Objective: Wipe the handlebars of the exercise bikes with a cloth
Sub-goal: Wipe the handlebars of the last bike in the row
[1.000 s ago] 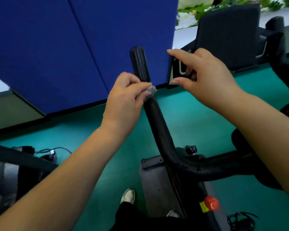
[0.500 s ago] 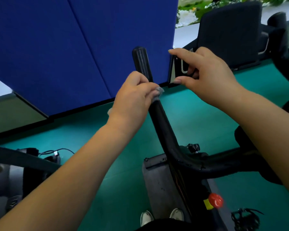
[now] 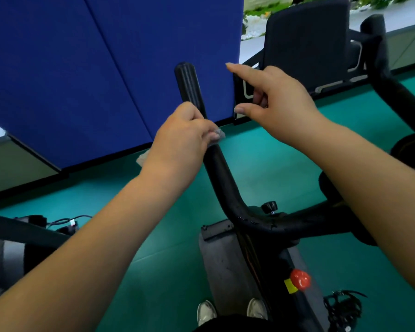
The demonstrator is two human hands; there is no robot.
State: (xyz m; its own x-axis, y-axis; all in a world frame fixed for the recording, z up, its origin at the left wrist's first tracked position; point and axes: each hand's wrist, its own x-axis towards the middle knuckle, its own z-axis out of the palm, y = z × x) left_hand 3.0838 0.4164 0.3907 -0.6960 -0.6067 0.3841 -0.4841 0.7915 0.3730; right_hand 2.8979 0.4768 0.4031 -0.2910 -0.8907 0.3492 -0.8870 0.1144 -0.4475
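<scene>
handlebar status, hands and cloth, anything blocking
Left hand grips cloth around left handlebar, below the ribbed grip. Right hand open in the air, index finger out, holding nothing. Nothing seen in the way.

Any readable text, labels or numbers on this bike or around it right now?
None legible.
Yellow label beside the red knob: no print can be made out.
White outline marking on the black panel behind the right hand: a shape, partly hidden, not readable text.
</scene>
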